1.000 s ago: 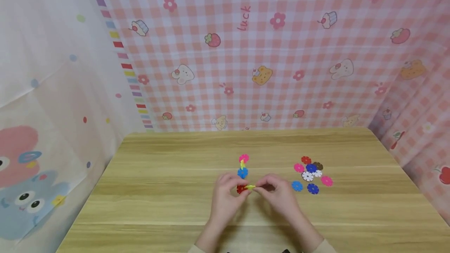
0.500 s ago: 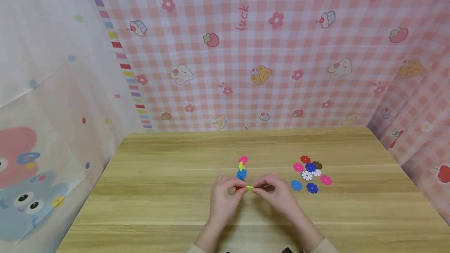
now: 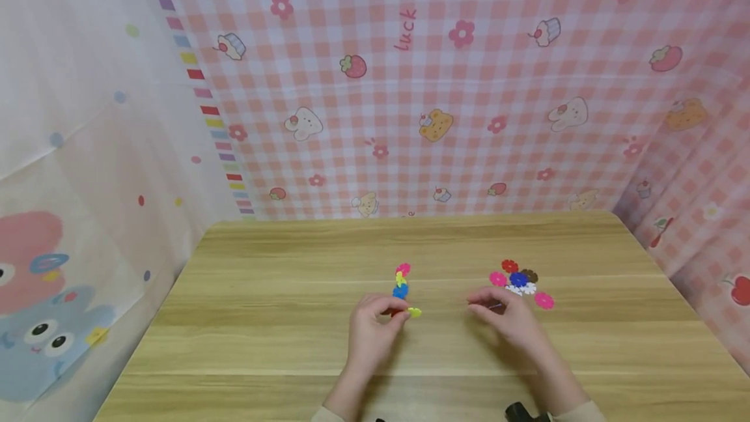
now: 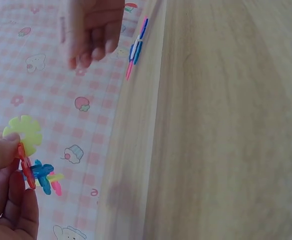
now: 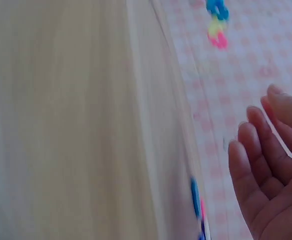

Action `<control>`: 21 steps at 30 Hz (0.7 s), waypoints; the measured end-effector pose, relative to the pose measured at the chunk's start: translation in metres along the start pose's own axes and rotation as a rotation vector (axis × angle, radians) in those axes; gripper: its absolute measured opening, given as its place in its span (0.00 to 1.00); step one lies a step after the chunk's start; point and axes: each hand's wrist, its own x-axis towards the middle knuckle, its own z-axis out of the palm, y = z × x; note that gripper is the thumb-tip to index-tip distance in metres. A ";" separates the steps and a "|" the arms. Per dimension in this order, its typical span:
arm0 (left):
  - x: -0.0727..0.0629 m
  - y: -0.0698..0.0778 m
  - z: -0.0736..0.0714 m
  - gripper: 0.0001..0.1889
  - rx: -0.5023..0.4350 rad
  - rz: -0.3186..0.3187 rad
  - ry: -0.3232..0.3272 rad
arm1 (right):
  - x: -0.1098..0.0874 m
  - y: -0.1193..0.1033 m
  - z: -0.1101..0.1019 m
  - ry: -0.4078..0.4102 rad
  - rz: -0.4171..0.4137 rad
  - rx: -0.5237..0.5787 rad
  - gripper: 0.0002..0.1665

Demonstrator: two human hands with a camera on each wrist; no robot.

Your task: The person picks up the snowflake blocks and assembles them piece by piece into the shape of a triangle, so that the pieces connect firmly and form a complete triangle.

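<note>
My left hand (image 3: 373, 331) pinches a chain of flower-shaped plastic interlocking discs between thumb and fingers. In the left wrist view its thumb lies on the yellow disc (image 4: 27, 131), which is joined to a red disc (image 4: 26, 166). A blue disc (image 4: 42, 172), a second yellow one and a pink disc (image 4: 56, 186) continue the chain beyond. My right hand (image 3: 515, 321) is apart from it, over the table just left of and in front of some loose discs, hiding several of them. The right wrist view shows that hand holding nothing, its fingers loosely bent.
Loose discs lie on the right of the wooden table (image 3: 263, 318): a red disc (image 3: 510, 266), a brown disc (image 3: 530, 276), a dark blue disc (image 3: 518, 279), white ones and two pink ones. A pink checked cloth (image 3: 410, 96) hangs behind the table.
My right hand has let go of the yellow disc and moved right, to the loose discs. The left hand stays nearly in place and keeps hold of the chain.
</note>
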 end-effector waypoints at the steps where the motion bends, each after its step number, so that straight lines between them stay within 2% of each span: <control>1: 0.000 0.000 0.000 0.08 -0.003 -0.003 -0.001 | -0.001 0.003 -0.006 0.007 -0.002 -0.009 0.09; 7: 0.000 0.001 -0.001 0.09 -0.024 -0.018 0.003 | -0.006 0.019 -0.040 0.056 0.053 -0.086 0.10; 9: 0.001 0.001 -0.001 0.09 -0.025 -0.020 0.005 | -0.009 0.024 -0.051 0.045 0.089 -0.105 0.12; 16: 0.001 0.003 -0.003 0.10 -0.012 -0.032 0.001 | -0.015 0.043 -0.082 0.039 0.135 -0.158 0.16; 21: 0.002 0.005 -0.004 0.10 0.004 -0.031 -0.001 | -0.015 0.056 -0.097 0.031 0.217 -0.171 0.23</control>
